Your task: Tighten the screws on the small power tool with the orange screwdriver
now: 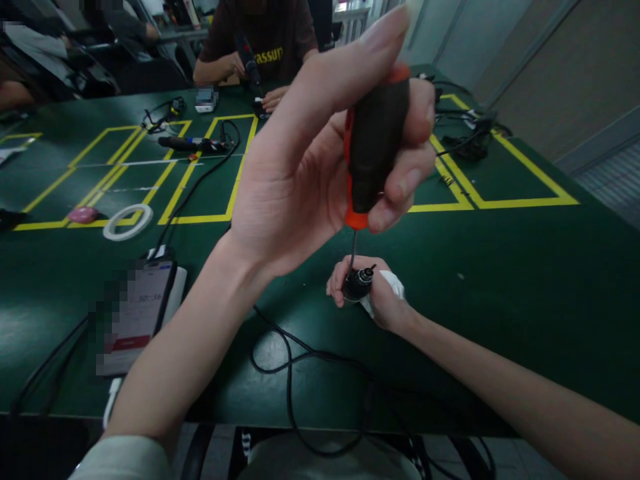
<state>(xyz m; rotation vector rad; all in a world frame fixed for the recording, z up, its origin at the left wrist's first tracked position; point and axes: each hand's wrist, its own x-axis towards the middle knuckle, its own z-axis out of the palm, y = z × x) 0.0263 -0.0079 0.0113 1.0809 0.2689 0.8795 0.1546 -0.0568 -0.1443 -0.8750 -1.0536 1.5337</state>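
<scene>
My left hand (320,147) is raised close to the camera and grips the black and orange handle of a screwdriver (373,150), held upright. Its thin shaft points down into a small black round part (358,282). My right hand (373,293) rests on the green table (500,280) and holds that black part together with a bit of white tissue (393,283). A black cable (290,360) lies curled on the table in front of the part.
A phone (143,313) lies at the near left, with a white tape ring (128,222) and a pink object (83,214) beyond it. Yellow lines mark boxes on the table. Across it sits another person (260,47) handling a black tool; cables lie at the far right (465,143).
</scene>
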